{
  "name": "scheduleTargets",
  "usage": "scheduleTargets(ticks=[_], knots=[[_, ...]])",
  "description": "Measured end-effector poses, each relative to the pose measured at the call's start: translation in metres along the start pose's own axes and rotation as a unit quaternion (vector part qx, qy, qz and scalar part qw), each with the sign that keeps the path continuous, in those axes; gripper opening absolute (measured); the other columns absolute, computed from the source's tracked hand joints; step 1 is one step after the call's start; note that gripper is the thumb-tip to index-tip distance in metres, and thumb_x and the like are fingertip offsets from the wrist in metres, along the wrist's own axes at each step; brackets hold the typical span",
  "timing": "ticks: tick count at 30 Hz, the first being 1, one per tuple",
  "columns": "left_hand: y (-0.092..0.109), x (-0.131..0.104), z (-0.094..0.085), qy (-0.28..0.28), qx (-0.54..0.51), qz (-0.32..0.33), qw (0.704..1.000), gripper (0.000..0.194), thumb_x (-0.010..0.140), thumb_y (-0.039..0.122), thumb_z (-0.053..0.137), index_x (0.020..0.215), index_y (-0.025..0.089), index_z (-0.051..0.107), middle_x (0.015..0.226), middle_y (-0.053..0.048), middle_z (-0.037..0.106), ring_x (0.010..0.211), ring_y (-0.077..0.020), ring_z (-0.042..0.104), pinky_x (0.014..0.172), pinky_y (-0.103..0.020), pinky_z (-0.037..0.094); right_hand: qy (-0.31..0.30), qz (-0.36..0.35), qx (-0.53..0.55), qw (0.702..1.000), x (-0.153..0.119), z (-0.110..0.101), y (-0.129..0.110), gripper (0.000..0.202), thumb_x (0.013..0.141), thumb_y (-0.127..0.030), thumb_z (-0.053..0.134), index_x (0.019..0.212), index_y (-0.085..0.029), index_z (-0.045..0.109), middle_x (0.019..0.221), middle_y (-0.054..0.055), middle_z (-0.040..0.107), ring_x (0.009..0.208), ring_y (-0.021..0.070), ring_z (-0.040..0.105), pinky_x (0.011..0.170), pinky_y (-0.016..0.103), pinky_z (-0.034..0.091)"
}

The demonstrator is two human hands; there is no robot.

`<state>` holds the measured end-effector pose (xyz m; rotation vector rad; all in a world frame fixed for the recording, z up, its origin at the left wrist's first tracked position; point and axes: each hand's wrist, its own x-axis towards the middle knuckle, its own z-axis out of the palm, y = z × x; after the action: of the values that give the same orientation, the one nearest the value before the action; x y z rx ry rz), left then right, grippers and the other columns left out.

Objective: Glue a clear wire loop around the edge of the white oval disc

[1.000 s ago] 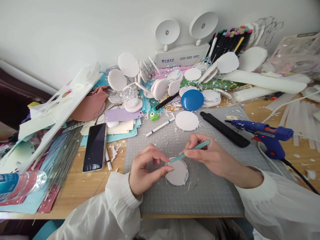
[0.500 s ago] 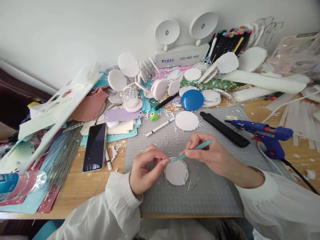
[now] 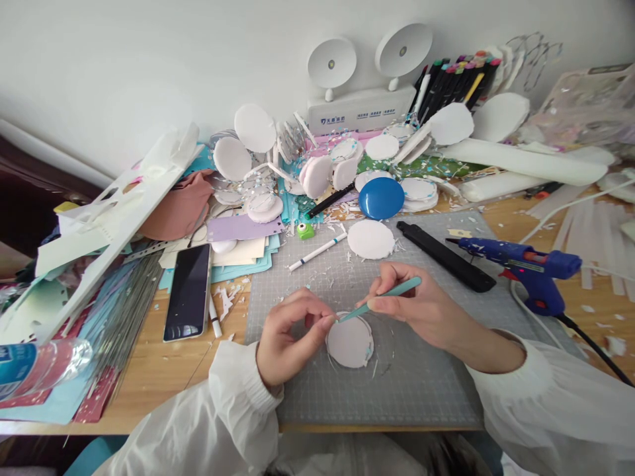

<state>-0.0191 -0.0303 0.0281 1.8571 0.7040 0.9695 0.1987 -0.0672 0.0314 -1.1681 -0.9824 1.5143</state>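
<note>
My right hand [image 3: 407,305] grips a teal pair of tweezers [image 3: 381,299], its tip pointing down and left to my left fingertips. My left hand [image 3: 296,334] is closed in a pinch at the upper left edge of a white foam disc [image 3: 350,342]; whatever sits between thumb and finger is too small to make out. The disc lies on a grey cutting mat [image 3: 317,403] with small blue bits at its right rim. Thin wire [image 3: 391,344] curves out on the mat to the disc's right.
A blue glue gun [image 3: 530,261] with its cord and a black cutter [image 3: 446,258] lie on the right. Behind are a white disc [image 3: 371,239], a blue oval [image 3: 381,198], a marker [image 3: 317,252] and piled foam discs. At left are a phone [image 3: 187,292] and bottle [image 3: 44,367].
Almost nothing differs. Both hands, the tweezers and the disc keep nearly the same places, with only a very slight shift at the fingers.
</note>
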Motion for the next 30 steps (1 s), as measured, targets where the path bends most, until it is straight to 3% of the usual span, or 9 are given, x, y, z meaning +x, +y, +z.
scheduleTargets(ticks=[12, 17, 20, 25, 30], knots=[[-0.0031, -0.0030, 0.0011, 0.001, 0.043, 0.014, 0.999, 0.012, 0.093, 0.021, 0.052, 0.082, 0.018, 0.055, 0.071, 0.000, 0.053, 0.067, -0.0118, 0.050, 0.063, -0.023, 0.041, 0.005, 0.000, 0.044, 0.999, 0.0000, 0.0029, -0.0008, 0.033, 0.070, -0.032, 0.081, 0.066, -0.023, 0.050, 0.056, -0.007, 0.058, 0.047, 0.0084, 0.043, 0.055, 0.029, 0.042], [-0.0040, -0.0033, 0.0020, -0.002, 0.052, 0.023, 0.998, 0.011, 0.092, 0.020, 0.054, 0.082, 0.018, 0.056, 0.069, 0.000, 0.053, 0.065, -0.0118, 0.049, 0.061, -0.023, 0.040, 0.005, -0.010, 0.021, 1.000, -0.0018, 0.0029, 0.0011, 0.032, 0.071, -0.032, 0.080, 0.067, -0.022, 0.051, 0.062, -0.003, 0.063, 0.066, 0.0156, 0.064, 0.064, 0.030, 0.047], [-0.0043, -0.0035, 0.0021, -0.005, 0.050, 0.020, 0.999, 0.011, 0.091, 0.020, 0.054, 0.081, 0.017, 0.057, 0.069, 0.000, 0.054, 0.066, -0.0117, 0.050, 0.061, -0.023, 0.041, 0.006, -0.012, 0.004, 1.000, -0.0028, 0.0025, 0.0013, 0.033, 0.071, -0.034, 0.080, 0.067, -0.021, 0.049, 0.069, 0.000, 0.068, 0.068, 0.0167, 0.066, 0.057, 0.027, 0.044], [-0.0042, -0.0038, 0.0023, -0.007, 0.036, 0.023, 0.999, 0.013, 0.093, 0.022, 0.052, 0.082, 0.017, 0.058, 0.071, -0.001, 0.056, 0.067, -0.0125, 0.051, 0.063, -0.024, 0.041, 0.001, -0.008, 0.042, 0.999, -0.0021, 0.0039, -0.0019, 0.034, 0.070, -0.033, 0.081, 0.065, -0.021, 0.050, 0.059, -0.005, 0.060, 0.049, 0.0083, 0.050, 0.045, 0.024, 0.033], [-0.0060, -0.0055, 0.0022, 0.011, 0.032, -0.009, 0.999, 0.014, 0.094, 0.022, 0.051, 0.085, 0.017, 0.060, 0.072, -0.002, 0.057, 0.070, -0.0131, 0.052, 0.066, -0.025, 0.041, 0.019, -0.026, 0.081, 0.996, 0.0009, 0.0008, -0.0032, 0.033, 0.070, -0.031, 0.081, 0.066, -0.021, 0.050, 0.056, -0.008, 0.055, 0.042, 0.0044, 0.037, 0.044, 0.024, 0.033]])
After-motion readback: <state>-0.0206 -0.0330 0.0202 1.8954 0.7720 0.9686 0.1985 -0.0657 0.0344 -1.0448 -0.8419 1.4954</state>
